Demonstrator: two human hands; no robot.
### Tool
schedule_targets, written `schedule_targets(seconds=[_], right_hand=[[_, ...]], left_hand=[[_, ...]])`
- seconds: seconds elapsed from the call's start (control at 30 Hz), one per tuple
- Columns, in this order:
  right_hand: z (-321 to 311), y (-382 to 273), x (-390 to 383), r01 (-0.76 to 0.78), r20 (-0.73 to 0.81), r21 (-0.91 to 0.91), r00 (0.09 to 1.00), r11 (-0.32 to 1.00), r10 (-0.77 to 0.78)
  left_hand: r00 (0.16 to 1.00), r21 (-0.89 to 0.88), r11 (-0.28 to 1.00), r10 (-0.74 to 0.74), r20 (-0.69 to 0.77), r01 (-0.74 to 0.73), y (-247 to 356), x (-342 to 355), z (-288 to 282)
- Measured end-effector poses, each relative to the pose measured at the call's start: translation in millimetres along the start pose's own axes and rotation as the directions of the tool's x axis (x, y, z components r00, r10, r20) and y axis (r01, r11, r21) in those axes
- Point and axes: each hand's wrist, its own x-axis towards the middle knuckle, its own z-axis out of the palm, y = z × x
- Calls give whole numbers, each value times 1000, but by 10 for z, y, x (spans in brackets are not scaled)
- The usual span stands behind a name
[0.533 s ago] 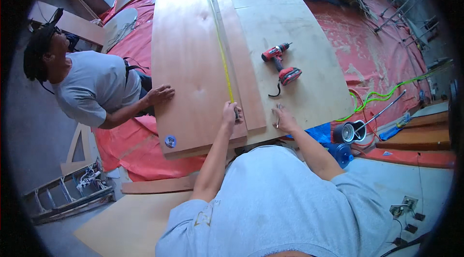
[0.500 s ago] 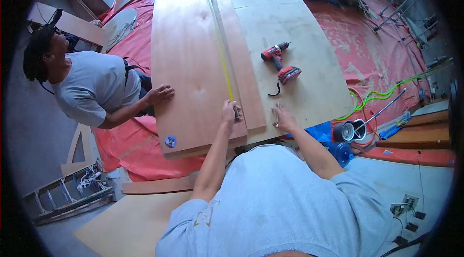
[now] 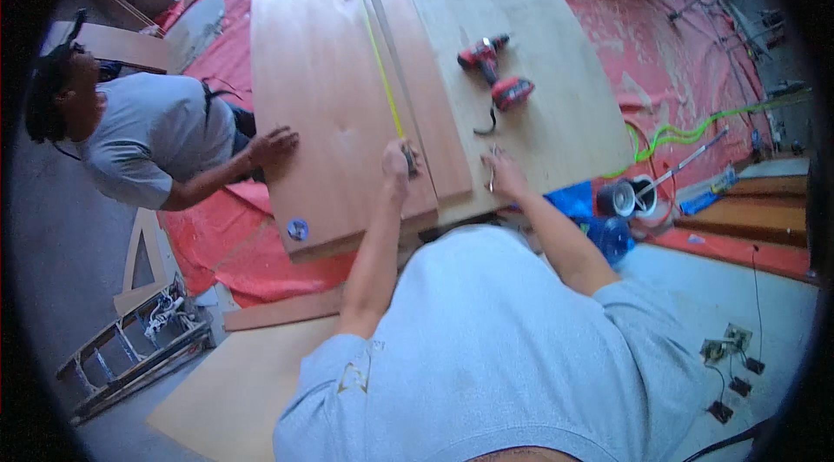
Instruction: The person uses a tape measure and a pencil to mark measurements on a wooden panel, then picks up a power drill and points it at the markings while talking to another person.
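My left hand is closed around a dark tape measure above the near end of a reddish plywood sheet. Its yellow blade runs out away from me along the sheet, left of a narrow plywood strip. My right hand is closed with a small, thin, greyish object between its fingers, too blurred to name. It is over a paler board to the right of the strip. A red and black cordless drill lies on that board, beyond my right hand.
A co-worker stands at the left, one hand on the sheet's edge. Red sheeting covers the floor. At the right are a bucket, a blue water bottle and a green hose. A ladder lies lower left.
The tape measure and its blade have shifted slightly left, away from the strip and onto the wide sheet, with my left hand still around it. The whole view has moved a little.
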Motion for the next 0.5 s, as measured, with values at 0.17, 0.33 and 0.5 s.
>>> schedule_targets(seconds=[0.17,0.33,0.5], right_hand=[[-101,-175,4,-47,0,18,999,999,47],[-94,-93,-63,-69,3,11,998,998,69],[-149,-179,-8,-174,86,95,982,980,166]], left_hand=[[993,91,989,121,-7,-120,160,93,-10],[1000,85,996,25,13,-26,38,236,-40],[993,89,989,115,8,-115,50,126,27]])
